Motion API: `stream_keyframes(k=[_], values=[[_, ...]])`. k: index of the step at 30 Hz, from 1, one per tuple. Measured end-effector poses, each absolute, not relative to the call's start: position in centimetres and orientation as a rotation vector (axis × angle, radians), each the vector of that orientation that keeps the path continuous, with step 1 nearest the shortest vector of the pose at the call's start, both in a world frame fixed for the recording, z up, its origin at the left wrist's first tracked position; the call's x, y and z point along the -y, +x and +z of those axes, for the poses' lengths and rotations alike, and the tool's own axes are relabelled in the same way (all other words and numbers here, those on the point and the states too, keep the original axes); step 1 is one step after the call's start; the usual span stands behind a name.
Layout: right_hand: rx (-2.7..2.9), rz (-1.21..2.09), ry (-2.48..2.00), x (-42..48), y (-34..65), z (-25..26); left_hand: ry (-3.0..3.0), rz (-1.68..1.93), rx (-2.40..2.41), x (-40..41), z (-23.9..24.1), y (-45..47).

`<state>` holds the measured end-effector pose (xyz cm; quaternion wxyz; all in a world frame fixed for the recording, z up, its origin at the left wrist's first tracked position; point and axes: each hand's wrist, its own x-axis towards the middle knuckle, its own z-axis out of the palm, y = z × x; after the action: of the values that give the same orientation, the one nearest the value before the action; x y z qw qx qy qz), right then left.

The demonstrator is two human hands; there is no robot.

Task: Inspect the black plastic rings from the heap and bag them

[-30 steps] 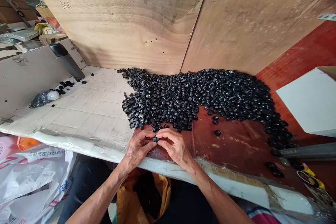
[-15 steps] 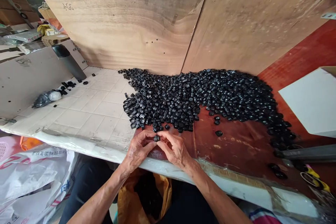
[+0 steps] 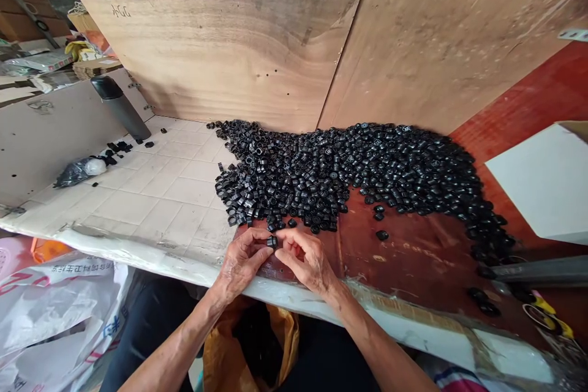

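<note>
My left hand (image 3: 239, 261) and my right hand (image 3: 307, 260) meet at the near edge of the bench, fingertips pinched together on one small black ring part (image 3: 272, 242). Both hands are closed round it. Just beyond the fingers lies a wide heap of the same small black parts (image 3: 340, 168), spread from the middle of the bench to the right. A few loose black parts (image 3: 381, 235) sit apart on the red board to the right of my right hand.
Plywood boards (image 3: 239, 55) stand upright behind the heap. A dark flask (image 3: 118, 107) and a small bag (image 3: 76, 171) lie at the left on the pale tiled sheet (image 3: 151, 196). A white box (image 3: 546, 180) is at the right. An orange bag (image 3: 250, 343) hangs below the edge.
The hands stay pinched on the same small part and have shifted only slightly; the view has tilted a little.
</note>
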<state>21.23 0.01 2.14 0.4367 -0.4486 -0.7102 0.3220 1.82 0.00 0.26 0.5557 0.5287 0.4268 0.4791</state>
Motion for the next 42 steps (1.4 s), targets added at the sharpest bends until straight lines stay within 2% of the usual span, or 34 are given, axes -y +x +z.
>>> stream_keyframes(k=[11,15,21,23,26,29,31,36,42], values=[[1.771,0.802,-1.138,-0.1,21.0,2.1,1.293,1.13,-0.972,0.1,0.5,1.8],[1.726,0.924,-1.137,-0.1,20.9,2.1,1.515,1.124,-1.017,0.2,0.4,1.7],[1.731,1.29,-1.177,0.3,21.2,2.1,2.077,1.01,-1.03,2.2,1.9,-0.3],[1.836,1.226,-1.157,0.3,21.2,2.1,2.153,0.83,-0.971,2.8,3.4,-1.5],[1.816,0.911,-1.171,-0.2,21.1,1.6,2.091,0.522,-1.02,2.5,5.3,-2.2],[1.852,0.534,-1.138,-1.1,20.9,0.4,2.023,0.671,-1.307,0.5,5.2,-0.7],[1.961,0.396,-1.101,-1.6,20.9,-0.6,2.106,0.807,-1.422,-1.2,4.0,0.9],[2.037,0.312,-1.136,-2.3,21.1,-2.5,2.188,0.865,-1.486,-3.5,1.0,3.2],[1.985,0.333,-1.211,-1.9,21.5,-2.3,1.969,0.88,-1.58,-2.7,0.9,1.6]])
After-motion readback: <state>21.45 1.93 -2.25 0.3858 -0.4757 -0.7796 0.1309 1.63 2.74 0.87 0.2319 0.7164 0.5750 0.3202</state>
